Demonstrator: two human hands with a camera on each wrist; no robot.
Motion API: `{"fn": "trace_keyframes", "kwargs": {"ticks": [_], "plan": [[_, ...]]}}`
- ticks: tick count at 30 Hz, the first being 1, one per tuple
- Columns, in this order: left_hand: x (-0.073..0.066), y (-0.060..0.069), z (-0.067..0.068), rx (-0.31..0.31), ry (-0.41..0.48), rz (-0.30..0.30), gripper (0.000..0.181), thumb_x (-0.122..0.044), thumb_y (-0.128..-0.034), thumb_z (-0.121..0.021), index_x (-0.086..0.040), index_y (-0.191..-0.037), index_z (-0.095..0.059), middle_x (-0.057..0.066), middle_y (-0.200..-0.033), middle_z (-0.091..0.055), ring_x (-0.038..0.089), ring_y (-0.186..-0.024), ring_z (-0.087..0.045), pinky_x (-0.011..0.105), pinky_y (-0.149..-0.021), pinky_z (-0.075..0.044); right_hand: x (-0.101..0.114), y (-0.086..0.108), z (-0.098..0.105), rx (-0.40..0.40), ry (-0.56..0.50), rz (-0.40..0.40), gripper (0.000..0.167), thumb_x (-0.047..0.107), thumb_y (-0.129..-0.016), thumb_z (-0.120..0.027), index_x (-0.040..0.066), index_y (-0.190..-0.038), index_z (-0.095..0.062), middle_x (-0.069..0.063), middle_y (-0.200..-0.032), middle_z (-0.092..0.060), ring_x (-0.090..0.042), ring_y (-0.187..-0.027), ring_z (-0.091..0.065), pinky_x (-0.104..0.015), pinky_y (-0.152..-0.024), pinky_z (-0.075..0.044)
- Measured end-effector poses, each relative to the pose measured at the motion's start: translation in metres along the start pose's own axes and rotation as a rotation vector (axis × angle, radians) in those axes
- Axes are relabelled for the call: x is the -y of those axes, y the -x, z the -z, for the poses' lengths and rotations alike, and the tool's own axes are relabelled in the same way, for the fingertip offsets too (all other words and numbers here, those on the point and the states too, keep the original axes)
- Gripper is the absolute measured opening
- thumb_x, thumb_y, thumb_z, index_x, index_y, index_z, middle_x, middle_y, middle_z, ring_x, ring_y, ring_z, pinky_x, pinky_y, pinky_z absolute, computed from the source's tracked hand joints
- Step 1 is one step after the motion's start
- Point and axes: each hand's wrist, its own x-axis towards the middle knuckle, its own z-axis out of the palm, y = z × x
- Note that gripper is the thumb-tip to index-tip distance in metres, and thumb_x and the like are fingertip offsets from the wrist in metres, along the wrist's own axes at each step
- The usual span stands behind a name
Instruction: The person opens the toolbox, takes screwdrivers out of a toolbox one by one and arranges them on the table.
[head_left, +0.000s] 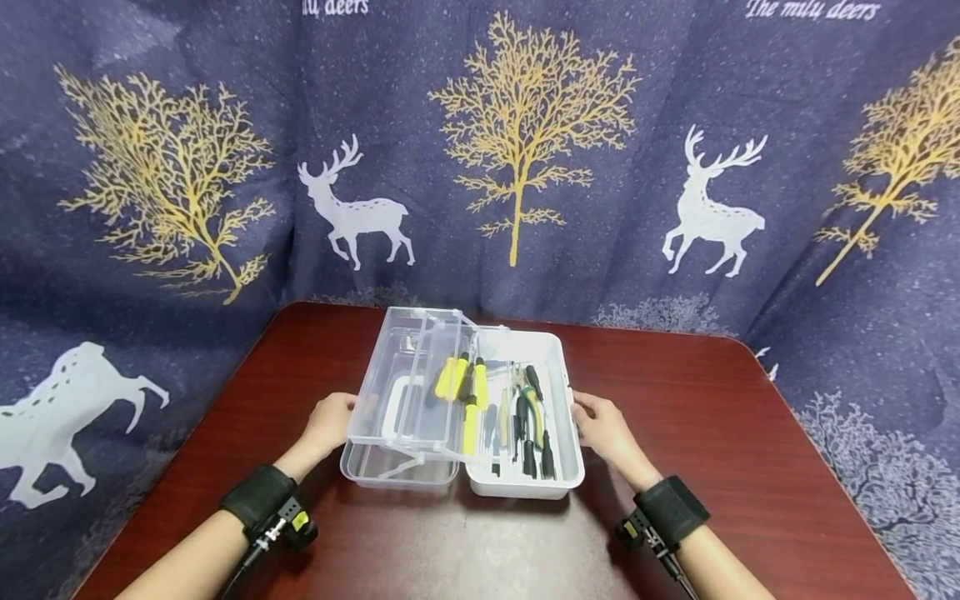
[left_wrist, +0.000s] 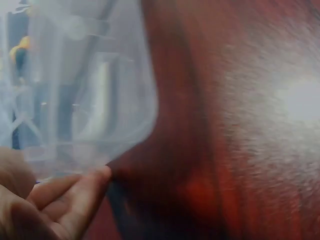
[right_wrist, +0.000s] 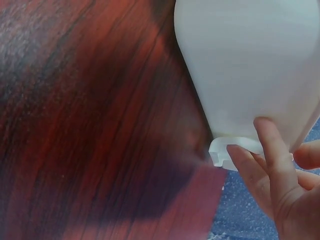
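Note:
An opened toolbox lies on the table, its white base (head_left: pixel 566 487) on the right and its see-through lid (head_left: pixel 375 479) on the left. Over the lid hangs a clear tray (head_left: pixel 378 375). My left hand (head_left: pixel 330 425) touches the clear part's left side, fingertips (left_wrist: pixel 102 172) at its edge. On the other side, my right hand (head_left: pixel 607 429) rests straight fingers (right_wrist: pixel 270 135) on the base's outer wall, beside a white latch (right_wrist: pixel 220 155). Inside the base are pliers (head_left: pixel 534 408) with green and yellow handles and several dark-handled tools (head_left: pixel 547 458). Yellow-handled tools (head_left: pixel 470 425) lie near the middle.
The dark red wooden table (head_left: pixel 675 383) extends on both sides of the toolbox and in front of it. Behind it hangs a blue curtain (head_left: pixel 465 283) with deer and trees. Black wrist straps with cameras sit on both wrists.

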Motion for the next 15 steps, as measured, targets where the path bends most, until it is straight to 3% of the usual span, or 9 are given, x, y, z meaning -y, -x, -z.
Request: {"fn": "trace_keyframes", "kwargs": {"ticks": [3, 5, 10, 12, 15], "plan": [[-0.007, -0.002, 0.016, 0.030, 0.054, 0.019, 0.049, -0.041, -0.0977, -0.047, -0.001, -0.118, -0.067, 0.021, -0.115, -0.069, 0.038, -0.105, -0.065, 0.048, -0.085, -0.052, 0.000, -0.002, -0.001, -0.003, 0.006, -0.003, 0.043, 0.012, -0.101, -0.041, -0.004, -0.141, -0.043, -0.030, -0.122, -0.061, -0.030, -0.093, -0.071, -0.037, -0.071, -0.060], [-0.016, -0.004, 0.030, 0.096, 0.153, 0.050, 0.054, -0.042, -0.0996, -0.043, 0.001, -0.127, -0.059, 0.024, -0.122, -0.065, 0.038, -0.109, -0.064, 0.049, -0.090, -0.052, 0.000, -0.003, -0.001, -0.002, 0.010, -0.002, 0.043, 0.012, -0.100, -0.041, -0.003, -0.141, -0.044, -0.030, -0.122, -0.062, -0.029, -0.093, -0.071, -0.036, -0.071, -0.060], [-0.039, -0.002, 0.065, 0.401, 0.409, 0.116, 0.062, -0.037, -0.1000, -0.046, 0.004, -0.145, -0.034, 0.031, -0.136, -0.051, 0.037, -0.112, -0.063, 0.045, -0.091, -0.055, -0.001, -0.002, 0.000, -0.001, 0.021, -0.008, 0.043, 0.013, -0.100, -0.041, -0.001, -0.141, -0.044, -0.029, -0.122, -0.062, -0.028, -0.094, -0.070, -0.036, -0.072, -0.060], [-0.045, 0.001, 0.073, 0.497, 0.434, 0.114, 0.067, -0.032, -0.0976, -0.053, 0.004, -0.148, -0.027, 0.032, -0.138, -0.048, 0.036, -0.113, -0.063, 0.043, -0.090, -0.055, -0.001, -0.002, 0.000, -0.003, 0.025, -0.010, 0.043, 0.013, -0.100, -0.042, -0.001, -0.141, -0.045, -0.028, -0.122, -0.062, -0.028, -0.094, -0.070, -0.036, -0.072, -0.060], [-0.050, 0.003, 0.078, 0.578, 0.441, 0.109, 0.076, -0.024, -0.0920, -0.062, 0.004, -0.150, -0.020, 0.031, -0.136, -0.051, 0.033, -0.110, -0.065, 0.043, -0.091, -0.055, -0.001, -0.002, 0.001, -0.005, 0.029, -0.010, 0.043, 0.013, -0.100, -0.042, 0.000, -0.141, -0.045, -0.028, -0.122, -0.062, -0.028, -0.095, -0.071, -0.036, -0.071, -0.060]]}}
